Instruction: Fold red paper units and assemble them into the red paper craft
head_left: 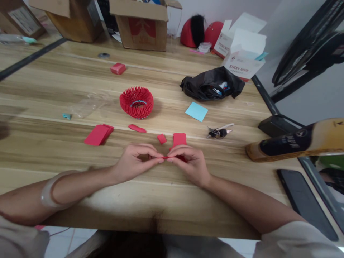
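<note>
Pale sleeves [285, 238] sit closest in my head view. Beyond them I see the left hand [134, 161] and right hand [192, 165] nearly together, both pinching a thin red piece [166, 157] just before some red sheets [179, 138]; farther off stands a spiky red bowl [127, 104].

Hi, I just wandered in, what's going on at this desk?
A person is pinching a small red piece between both hands: left hand at one end, right hand at the other. Just beyond lie a small red square and, further left, a stack of red paper. Behind these sits a red bowl-shaped form built of many pointed pieces, untouched by either hand.
</note>
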A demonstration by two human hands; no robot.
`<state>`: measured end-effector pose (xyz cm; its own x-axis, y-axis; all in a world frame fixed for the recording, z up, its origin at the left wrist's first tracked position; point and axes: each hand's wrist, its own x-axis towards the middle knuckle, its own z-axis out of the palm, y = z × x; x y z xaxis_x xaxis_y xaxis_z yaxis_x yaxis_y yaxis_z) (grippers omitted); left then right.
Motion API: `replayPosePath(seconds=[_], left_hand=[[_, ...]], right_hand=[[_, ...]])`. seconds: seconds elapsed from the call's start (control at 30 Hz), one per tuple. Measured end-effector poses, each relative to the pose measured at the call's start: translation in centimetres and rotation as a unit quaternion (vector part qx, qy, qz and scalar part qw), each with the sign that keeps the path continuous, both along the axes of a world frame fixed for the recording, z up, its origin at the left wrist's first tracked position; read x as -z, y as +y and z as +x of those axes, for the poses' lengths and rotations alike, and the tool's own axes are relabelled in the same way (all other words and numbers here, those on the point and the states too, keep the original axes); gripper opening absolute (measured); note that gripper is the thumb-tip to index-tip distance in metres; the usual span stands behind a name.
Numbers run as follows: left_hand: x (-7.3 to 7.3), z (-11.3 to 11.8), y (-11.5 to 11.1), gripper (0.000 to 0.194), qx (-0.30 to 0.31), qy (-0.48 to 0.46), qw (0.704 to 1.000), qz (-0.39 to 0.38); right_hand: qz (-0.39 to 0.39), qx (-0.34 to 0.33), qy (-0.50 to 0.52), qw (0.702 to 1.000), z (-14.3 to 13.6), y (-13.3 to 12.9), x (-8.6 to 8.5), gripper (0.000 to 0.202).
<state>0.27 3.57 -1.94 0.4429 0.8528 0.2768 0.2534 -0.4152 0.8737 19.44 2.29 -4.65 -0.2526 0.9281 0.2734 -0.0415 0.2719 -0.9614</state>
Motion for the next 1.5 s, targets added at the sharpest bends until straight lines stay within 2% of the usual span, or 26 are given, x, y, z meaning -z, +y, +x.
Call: replayPosePath(seconds=[0.23, 0.47, 0.67, 0.83, 1.07, 1.27, 1.5], left_hand=[[-0.06, 0.13, -0.04, 0.004, 0.004, 0.002, 1.0, -0.027], [0.2, -0.02, 0.06, 0.004, 0.002, 0.0, 1.0, -0.028], [0.38, 0.05, 0.07, 0.004, 0.01, -0.011, 0.999, -0.041], [0.42, 0.0, 0.12, 0.005, -0.002, -0.028, 0.998, -0.063], [0.54, -0.03, 0.09, 0.006, 0.009, -0.04, 0.997, -0.066], [0.23, -0.02, 0.11, 0.008, -0.004, -0.035, 0.997, -0.068], [0.07, -0.04, 0.14, 0.013, -0.032, 0.024, 0.998, -0.05]], right_hand=[[-0.009, -0.026, -0.011, 1.0, 0.1, -0.12, -0.21, 0.001], [-0.004, -0.014, -0.013, 1.0, 0.11, -0.08, -0.2, 0.001], [0.013, -0.029, -0.031, 0.999, 0.12, -0.13, -0.32, 0.005], [0.001, -0.009, -0.034, 0.999, 0.18, 0.06, -0.12, 0.003], [-0.004, -0.017, -0.068, 0.998, 0.25, 0.0, -0.51, 0.007], [0.001, 0.004, -0.052, 0.999, 0.22, -0.1, -0.37, 0.002], [-0.016, 0.046, 0.004, 0.999, 0.2, 0.1, 0.12, 0.021]])
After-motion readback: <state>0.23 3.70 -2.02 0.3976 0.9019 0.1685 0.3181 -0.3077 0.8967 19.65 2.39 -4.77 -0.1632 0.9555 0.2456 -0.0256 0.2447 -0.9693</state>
